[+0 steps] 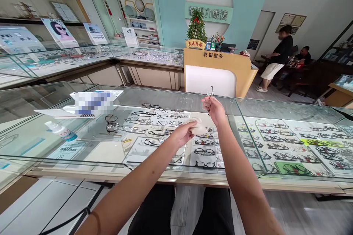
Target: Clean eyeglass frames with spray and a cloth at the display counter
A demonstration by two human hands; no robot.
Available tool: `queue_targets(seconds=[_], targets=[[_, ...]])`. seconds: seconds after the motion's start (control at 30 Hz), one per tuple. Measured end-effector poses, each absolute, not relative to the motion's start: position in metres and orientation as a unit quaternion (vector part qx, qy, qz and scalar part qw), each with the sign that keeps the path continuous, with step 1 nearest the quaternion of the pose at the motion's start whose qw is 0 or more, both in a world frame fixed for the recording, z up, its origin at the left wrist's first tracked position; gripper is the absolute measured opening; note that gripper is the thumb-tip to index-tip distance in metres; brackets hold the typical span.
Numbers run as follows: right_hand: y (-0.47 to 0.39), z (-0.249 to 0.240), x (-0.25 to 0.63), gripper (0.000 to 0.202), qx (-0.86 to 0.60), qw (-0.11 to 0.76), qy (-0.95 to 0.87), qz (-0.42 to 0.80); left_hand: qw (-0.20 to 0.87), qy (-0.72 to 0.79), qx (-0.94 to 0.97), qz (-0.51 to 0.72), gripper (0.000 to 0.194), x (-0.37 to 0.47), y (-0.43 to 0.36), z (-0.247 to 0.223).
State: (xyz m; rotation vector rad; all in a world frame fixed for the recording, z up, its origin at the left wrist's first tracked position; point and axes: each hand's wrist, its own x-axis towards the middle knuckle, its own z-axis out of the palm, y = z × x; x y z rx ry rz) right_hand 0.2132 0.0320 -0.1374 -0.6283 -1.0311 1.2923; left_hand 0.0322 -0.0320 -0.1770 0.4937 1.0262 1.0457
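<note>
My right hand (215, 109) holds a pair of eyeglasses (206, 105) up over the glass display counter, its fingers closed on the frame. One dark temple arm points upward, and a small white tag hangs by it. To the left and a little lower, my left hand (185, 133) is closed on a crumpled off-white cloth (199, 127). Cloth and glasses are apart. Below both hands lie several pairs of glasses in rows, such as a black-framed pair (204, 152). My forearms hide part of the rows.
On the counter's left stand a spray bottle (61, 132) with blue liquid and an open white box (91, 103). A loose pair of glasses (111, 124) lies nearby. Beyond is a wooden cashier desk (190, 60). A person (278, 55) stands at the back right, another sits.
</note>
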Motion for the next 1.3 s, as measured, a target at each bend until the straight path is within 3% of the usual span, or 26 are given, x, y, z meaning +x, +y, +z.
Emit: queue_targets(seconds=[0.2,0.53,0.77,1.03,1.3], targets=[[0.031,-0.136,0.214,0.025,-0.274,0.637,-0.451,0.563,0.734,0.424,0.212,0.487,0.011,0.026,-0.027,-0.159],[0.032,-0.139,0.209,0.031,-0.273,0.605,-0.476,0.577,0.719,0.347,0.227,0.558,0.028,-0.009,0.017,-0.119],[0.026,-0.138,0.201,0.036,-0.283,0.573,-0.513,0.573,0.681,0.346,0.257,0.592,0.022,-0.023,0.047,-0.096],[0.017,-0.135,0.190,0.036,-0.294,0.544,-0.553,0.558,0.603,0.350,0.389,0.602,0.052,-0.024,0.034,-0.112],[0.015,-0.141,0.178,0.031,-0.337,0.525,-0.568,0.537,0.587,0.351,0.423,0.595,0.043,-0.023,0.028,-0.125]])
